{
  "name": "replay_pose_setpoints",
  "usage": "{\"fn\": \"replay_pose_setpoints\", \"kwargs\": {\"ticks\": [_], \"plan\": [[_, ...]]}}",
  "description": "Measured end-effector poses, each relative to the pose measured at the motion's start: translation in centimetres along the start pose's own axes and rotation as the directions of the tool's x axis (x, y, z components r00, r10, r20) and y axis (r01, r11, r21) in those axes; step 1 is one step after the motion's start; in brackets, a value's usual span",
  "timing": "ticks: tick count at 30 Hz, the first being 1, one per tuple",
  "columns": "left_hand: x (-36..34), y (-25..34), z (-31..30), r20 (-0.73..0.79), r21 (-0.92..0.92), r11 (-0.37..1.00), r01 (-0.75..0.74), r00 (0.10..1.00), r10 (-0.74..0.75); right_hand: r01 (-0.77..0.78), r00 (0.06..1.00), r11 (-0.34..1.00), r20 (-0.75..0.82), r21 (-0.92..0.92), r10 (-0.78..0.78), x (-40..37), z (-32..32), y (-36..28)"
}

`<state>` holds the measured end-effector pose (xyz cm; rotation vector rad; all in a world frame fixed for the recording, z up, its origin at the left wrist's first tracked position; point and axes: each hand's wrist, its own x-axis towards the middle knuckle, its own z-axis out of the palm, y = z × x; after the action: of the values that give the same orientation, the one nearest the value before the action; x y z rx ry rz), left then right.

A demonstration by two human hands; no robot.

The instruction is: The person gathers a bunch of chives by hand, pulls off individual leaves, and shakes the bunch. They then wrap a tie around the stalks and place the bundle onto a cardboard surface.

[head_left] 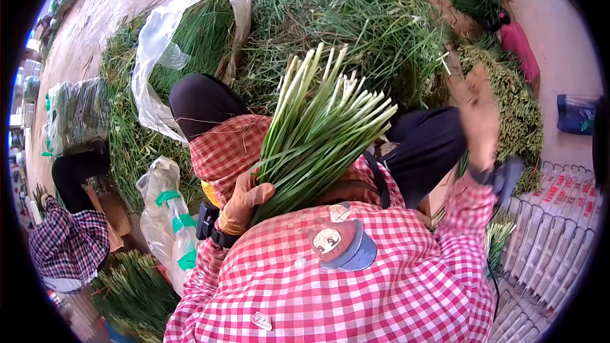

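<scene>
My gloved left hand is wrapped round the lower, leafy end of a thick bunch of garlic chives. The bunch tilts up over my lap, its pale cut ends fanned out at the top and its green leaves towards my apron. Off to the right, apart from the bunch, my right hand is raised beyond my knee. It is smeared by motion, so its fingers cannot be made out, and nothing shows in it. Beyond my knees lies a big heap of loose green stalks.
A clear plastic bag with greens inside stands beyond my left knee. Another bag with green tape lies at my left. Grey slatted crates are at the right. A co-worker in a checked shirt sits at far left.
</scene>
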<state>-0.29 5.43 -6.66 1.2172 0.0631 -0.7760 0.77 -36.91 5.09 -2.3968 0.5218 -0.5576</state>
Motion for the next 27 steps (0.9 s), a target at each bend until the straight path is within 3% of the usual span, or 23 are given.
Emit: {"fn": "replay_pose_setpoints", "kwargs": {"ticks": [1, 2, 3, 5, 6, 7, 9, 10, 11, 13, 14, 16, 17, 18, 20, 22, 24, 25, 26, 27], "plan": [[0.0, 0.0, 0.2, -0.007, -0.015, 1.000, -0.004, 1.000, 0.004, 0.039, 0.994, 0.989, 0.105, -0.140, -0.024, -1.3, 0.9, 1.1], [0.2, 0.5, 0.7, 0.043, -0.083, 0.996, -0.020, 0.999, 0.024, -0.038, 0.940, 0.993, 0.333, -0.114, 0.074, -3.4, 1.1, 1.0], [0.4, 1.1, 1.2, 0.097, -0.145, 0.989, -0.033, 0.994, 0.047, 0.218, 0.713, 0.975, 0.688, -0.035, -0.134, -4.3, 1.3, -0.8], [0.2, 2.4, 3.0, 0.035, -0.106, 0.994, -0.017, 0.999, 0.021, -0.046, 0.375, 0.995, 0.925, 0.086, -0.062, -7.5, 4.0, -3.4], [0.3, 3.2, 4.1, 0.009, -0.085, 0.996, -0.012, 1.000, 0.012, -0.165, 0.268, 0.977, 0.960, 0.131, -0.084, -7.5, 4.4, -5.7], [0.4, 3.8, 5.0, 0.054, -0.175, 0.985, -0.001, 0.998, 0.010, -0.146, 0.313, 0.982, 0.947, 0.116, -0.066, -9.0, 6.4, -5.0], [1.6, 4.6, 6.7, 0.055, 0.024, 0.991, -0.132, 0.990, 0.131, -0.523, 0.334, 0.756, 0.911, 0.393, -0.243, -9.3, 8.8, -5.8], [2.4, 5.3, 7.3, 0.061, 0.122, 0.971, -0.207, 0.978, 0.201, -0.581, 0.329, 0.696, 0.904, 0.422, -0.273, -9.2, 9.6, -6.4], [3.2, 6.2, 7.7, 0.139, 0.570, 0.742, -0.353, 0.931, 0.336, -0.631, 0.325, 0.634, 0.895, 0.447, -0.307, -9.0, 10.2, -7.0], [3.6, 8.5, 10.0, 0.249, 0.833, 0.385, -0.398, 0.890, 0.381, -0.716, 0.347, 0.490, 0.863, 0.496, -0.366, -6.8, 7.8, -9.3], [3.8, 8.7, 10.7, 0.315, 0.902, 0.155, -0.402, 0.860, 0.401, -0.678, 0.499, 0.375, 0.771, 0.632, -0.397, -7.2, 9.5, -8.3], [5.0, 7.1, 11.1, 0.536, 0.836, -0.197, -0.512, 0.686, 0.492, -0.720, 0.641, 0.122, 0.722, 0.683, -0.261, -7.7, 11.4, -6.9], [4.5, 7.3, 11.8, 0.452, 0.888, -0.103, -0.449, 0.806, 0.383, -0.610, 0.751, 0.121, 0.621, 0.783, -0.224, -7.1, 11.9, -6.7], [4.0, 7.8, 12.5, 0.355, 0.932, -0.023, -0.361, 0.901, 0.251, -0.681, 0.708, 0.048, 0.674, 0.731, -0.210, -6.6, 11.6, -6.3], [3.7, 8.6, 12.6, 0.484, 0.854, 0.074, -0.514, 0.840, 0.245, -0.800, 0.600, -0.125, 0.774, 0.587, -0.202, -5.9, 11.3, -6.1], [3.1, 10.3, 11.9, 0.594, 0.755, 0.178, -0.632, 0.773, 0.223, -0.777, 0.630, -0.190, 0.748, 0.600, -0.212, -6.2, 11.3, -5.8], [3.1, 12.7, 10.4, 0.695, 0.633, 0.305, -0.711, 0.696, 0.181, -0.761, 0.648, -0.171, 0.727, 0.626, -0.226, -6.3, 10.5, -5.8], [2.8, 12.5, 9.6, 0.491, 0.562, 0.566, -0.604, 0.794, 0.360, -0.763, 0.644, -0.158, 0.718, 0.627, -0.262, -6.4, 9.9, -6.1], [1.7, 13.6, 11.1, 0.190, 0.360, 0.822, -0.441, 0.898, 0.398, -0.761, 0.646, -0.163, 0.715, 0.628, -0.267, -6.6, 9.6, -6.6], [2.7, 13.5, 11.1, 0.205, 0.192, 0.895, -0.403, 0.908, 0.365, -0.760, 0.647, -0.165, 0.710, 0.628, -0.277, -6.7, 9.3, -7.3]]}}
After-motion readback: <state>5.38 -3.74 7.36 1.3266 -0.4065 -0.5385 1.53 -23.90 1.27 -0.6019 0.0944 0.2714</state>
